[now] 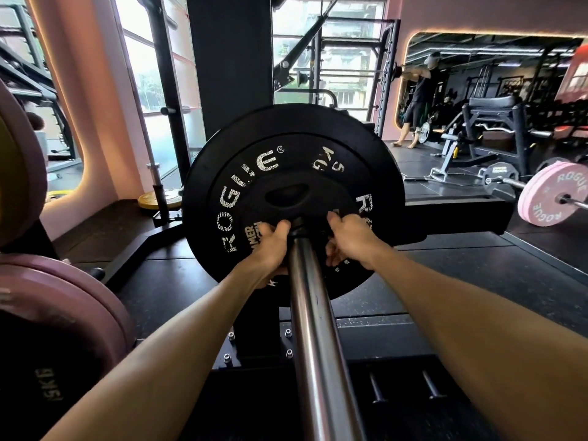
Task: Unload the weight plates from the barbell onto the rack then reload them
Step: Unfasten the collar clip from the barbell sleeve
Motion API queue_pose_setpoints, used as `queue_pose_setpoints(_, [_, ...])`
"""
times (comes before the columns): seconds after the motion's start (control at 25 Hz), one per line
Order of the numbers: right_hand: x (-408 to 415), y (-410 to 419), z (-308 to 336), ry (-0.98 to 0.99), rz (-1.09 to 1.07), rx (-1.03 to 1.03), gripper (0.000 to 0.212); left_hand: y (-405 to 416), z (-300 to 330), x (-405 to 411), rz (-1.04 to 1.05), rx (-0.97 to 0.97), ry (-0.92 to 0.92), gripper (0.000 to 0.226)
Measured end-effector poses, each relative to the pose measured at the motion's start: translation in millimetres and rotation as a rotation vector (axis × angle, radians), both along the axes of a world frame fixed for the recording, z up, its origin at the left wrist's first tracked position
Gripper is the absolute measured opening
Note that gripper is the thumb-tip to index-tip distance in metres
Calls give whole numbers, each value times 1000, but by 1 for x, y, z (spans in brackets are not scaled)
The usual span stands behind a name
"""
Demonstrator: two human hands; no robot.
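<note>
Gripping small plate (288,202): left hand (270,243), right hand (348,240).

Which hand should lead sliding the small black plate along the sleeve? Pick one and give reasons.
Neither clearly: it looks like a two-hand job. The left hand and right hand grip the small black plate on opposite sides of the barbell sleeve, roughly level. If forced, left, whose thumb sits right by the hub.

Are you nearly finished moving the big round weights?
Hard to say how far. Pink plates already sit off to the left. In hand: the left hand and right hand hold a small black plate on the barbell sleeve, against the big black Rogue plate. Whether it is going on or coming off cannot be told.
</note>
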State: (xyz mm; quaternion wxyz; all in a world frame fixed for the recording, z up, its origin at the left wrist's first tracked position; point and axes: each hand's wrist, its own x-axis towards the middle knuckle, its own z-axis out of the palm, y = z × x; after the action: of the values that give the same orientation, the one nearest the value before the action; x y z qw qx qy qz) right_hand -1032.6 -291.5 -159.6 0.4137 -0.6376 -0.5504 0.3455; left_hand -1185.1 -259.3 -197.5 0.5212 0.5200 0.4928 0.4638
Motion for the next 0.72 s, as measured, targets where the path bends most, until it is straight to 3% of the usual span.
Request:
queue_pose_setpoints(0.24, [-5,-25,11,-67,1,-121,42,-24,7,-4,-53,-76,-2,37])
queue_pose_setpoints(0.72, [-26,-187,16,-92,21,-179,51,-182,7,-24,-104,-69,-45,30])
